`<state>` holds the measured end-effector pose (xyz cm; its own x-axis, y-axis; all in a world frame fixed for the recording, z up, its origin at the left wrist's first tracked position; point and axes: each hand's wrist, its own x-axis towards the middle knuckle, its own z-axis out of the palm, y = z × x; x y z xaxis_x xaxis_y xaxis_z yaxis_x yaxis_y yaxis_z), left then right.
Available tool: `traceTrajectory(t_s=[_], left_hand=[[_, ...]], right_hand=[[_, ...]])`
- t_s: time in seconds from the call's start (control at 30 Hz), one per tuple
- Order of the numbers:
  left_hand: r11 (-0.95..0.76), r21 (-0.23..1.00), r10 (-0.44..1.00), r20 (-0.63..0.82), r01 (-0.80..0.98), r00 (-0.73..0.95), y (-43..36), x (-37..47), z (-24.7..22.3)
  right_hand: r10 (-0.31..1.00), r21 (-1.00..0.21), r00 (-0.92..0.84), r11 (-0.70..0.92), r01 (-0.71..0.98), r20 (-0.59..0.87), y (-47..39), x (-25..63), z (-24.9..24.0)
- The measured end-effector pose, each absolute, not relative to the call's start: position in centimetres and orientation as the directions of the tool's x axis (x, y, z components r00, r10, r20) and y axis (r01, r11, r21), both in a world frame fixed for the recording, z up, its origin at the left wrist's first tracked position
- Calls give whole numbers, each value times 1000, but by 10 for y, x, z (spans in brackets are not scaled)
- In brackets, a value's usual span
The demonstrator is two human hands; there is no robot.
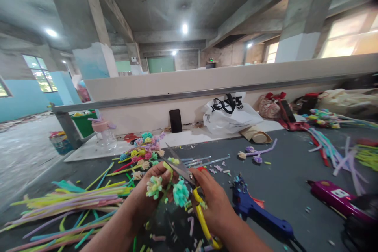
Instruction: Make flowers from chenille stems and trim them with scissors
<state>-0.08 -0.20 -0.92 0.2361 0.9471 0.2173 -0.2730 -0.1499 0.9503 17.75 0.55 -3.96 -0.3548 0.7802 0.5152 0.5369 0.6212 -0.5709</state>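
Note:
My left hand (146, 193) is closed around a green pipe-cleaner stem with fluffy flower heads, among them a pale yellow flower (154, 187) and a turquoise flower (180, 193). Scissors with yellow handles (201, 218) are in my right hand (215, 201). Their blades are parted and point up and left, beside the stem near my left fingertips. Cut bits of pipe cleaner (191, 225) lie scattered on the dark table below and around both hands. Part of the stem is hidden behind my fingers.
Loose pipe cleaners (79, 201) lie left, finished flowers (147, 147) behind them. A blue glue gun (260, 212) and a purple tool (339, 197) lie right. Along the back stand a phone (175, 121), a white bag (230, 114) and a bottle (103, 134).

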Motion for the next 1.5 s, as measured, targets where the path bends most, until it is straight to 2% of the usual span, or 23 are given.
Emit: traceTrajectory(t_s=[0.3,0.57,0.7,0.87,0.97,1.03,1.17,1.27,1.37,1.43,1.5], left_hand=[[-127,958,940,199,-257,276,5,-7,-23],[-129,952,928,215,-279,304,4,-7,-15],[-119,953,935,202,-279,292,4,-9,-16],[-142,953,952,205,-266,229,8,-14,-18],[-124,952,947,198,-280,252,10,-15,-17],[-93,953,948,173,-288,267,13,-18,-16],[-58,972,948,125,-229,291,17,-25,-11],[-247,969,926,242,-21,290,15,-27,4],[-531,803,839,450,271,307,11,-25,19],[-616,674,787,544,408,290,9,-22,22],[-629,600,764,594,493,253,9,-20,18]], right_hand=[[798,-537,-356,594,599,486,7,179,-40],[743,-555,-355,663,502,567,7,180,-45],[746,-605,-344,664,439,570,4,176,-43],[848,-783,-223,530,325,482,8,171,-46],[873,-801,-218,487,347,436,13,170,-51],[901,-796,-193,433,422,388,17,170,-54],[946,-694,-143,311,649,290,22,174,-57],[934,-533,-182,327,780,307,24,178,-56],[930,-378,-237,335,863,281,24,179,-56],[930,-302,-278,344,889,243,24,179,-56],[920,-245,-321,373,895,224,23,178,-55]])
